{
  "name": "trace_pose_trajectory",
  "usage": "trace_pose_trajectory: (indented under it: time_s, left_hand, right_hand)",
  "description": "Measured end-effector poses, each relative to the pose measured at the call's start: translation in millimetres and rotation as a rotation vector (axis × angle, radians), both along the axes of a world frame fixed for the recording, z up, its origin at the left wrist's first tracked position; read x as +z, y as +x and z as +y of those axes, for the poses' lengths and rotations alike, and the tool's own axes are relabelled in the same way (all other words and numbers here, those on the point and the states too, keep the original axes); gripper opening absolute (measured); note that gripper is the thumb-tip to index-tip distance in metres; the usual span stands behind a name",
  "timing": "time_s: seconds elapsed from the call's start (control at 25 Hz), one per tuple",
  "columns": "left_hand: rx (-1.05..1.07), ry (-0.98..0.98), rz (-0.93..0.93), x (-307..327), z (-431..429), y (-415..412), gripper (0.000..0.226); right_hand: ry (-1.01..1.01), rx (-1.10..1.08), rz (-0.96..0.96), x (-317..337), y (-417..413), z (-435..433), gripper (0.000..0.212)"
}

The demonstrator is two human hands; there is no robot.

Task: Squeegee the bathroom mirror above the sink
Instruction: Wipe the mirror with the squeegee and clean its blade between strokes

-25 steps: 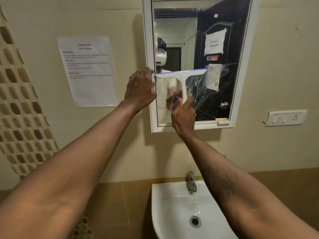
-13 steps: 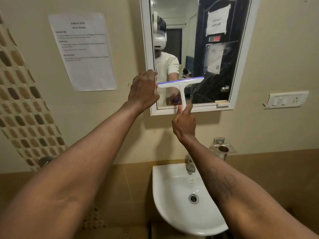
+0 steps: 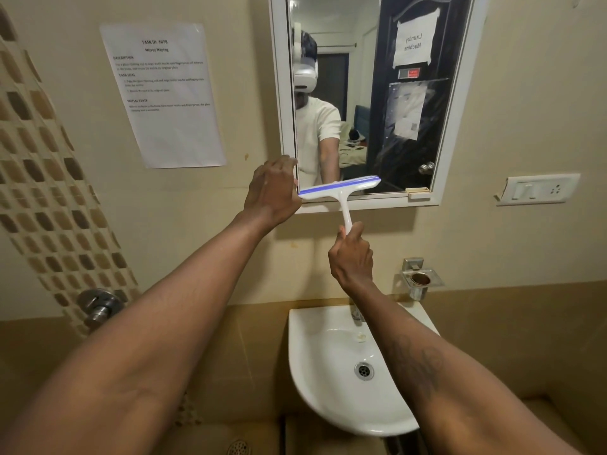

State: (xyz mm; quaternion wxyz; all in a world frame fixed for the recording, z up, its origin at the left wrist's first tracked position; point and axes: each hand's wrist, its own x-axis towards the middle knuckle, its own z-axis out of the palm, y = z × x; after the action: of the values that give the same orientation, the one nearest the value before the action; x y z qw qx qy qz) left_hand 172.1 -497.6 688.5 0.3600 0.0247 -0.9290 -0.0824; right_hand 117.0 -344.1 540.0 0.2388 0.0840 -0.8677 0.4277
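Note:
A white-framed mirror (image 3: 371, 93) hangs on the beige wall above a white sink (image 3: 331, 389). A white squeegee (image 3: 340, 188) with a blue blade lies across the mirror's lower left edge, its handle pointing down over the frame. My right hand (image 3: 351, 254) is closed on the bottom of that handle. My left hand (image 3: 272, 192) grips the left end of the blade bar, at the mirror's lower left corner. The right part of the glass still shows streaks.
A printed paper sheet (image 3: 164, 93) is taped to the wall left of the mirror. A switch plate (image 3: 538, 188) sits to the right. A metal holder (image 3: 420, 280) stands beside the sink's tap, and a wall valve (image 3: 98, 307) sticks out at the lower left.
Both hands have drawn the squeegee down the left side of the mirror, from mid-height to its bottom edge. The handle now hangs below the frame.

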Motion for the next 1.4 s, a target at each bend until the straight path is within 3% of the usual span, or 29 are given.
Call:
trace_pose_trajectory:
  time_s: [0.32, 0.64, 0.84, 1.12, 1.4]
  left_hand:
    - [-0.008, 0.009, 0.000, -8, 1, 8, 0.043]
    - [-0.011, -0.029, 0.078, 8, 2, 4, 0.040]
    - [-0.016, -0.049, 0.100, 17, 1, 1, 0.040]
    - [0.008, -0.015, 0.062, 16, -12, -6, 0.057]
    - [-0.020, -0.022, 0.057, 10, -5, -15, 0.049]
  right_hand:
    - [-0.077, -0.016, -0.068, -2, 16, -6, 0.025]
    - [-0.239, 0.040, 0.119, 58, 5, -9, 0.024]
    - [-0.179, 0.006, 0.141, 77, -6, -20, 0.024]
    - [-0.107, -0.014, 0.138, 53, -11, -22, 0.021]
    - [-0.079, -0.029, 0.064, 26, -9, -17, 0.021]
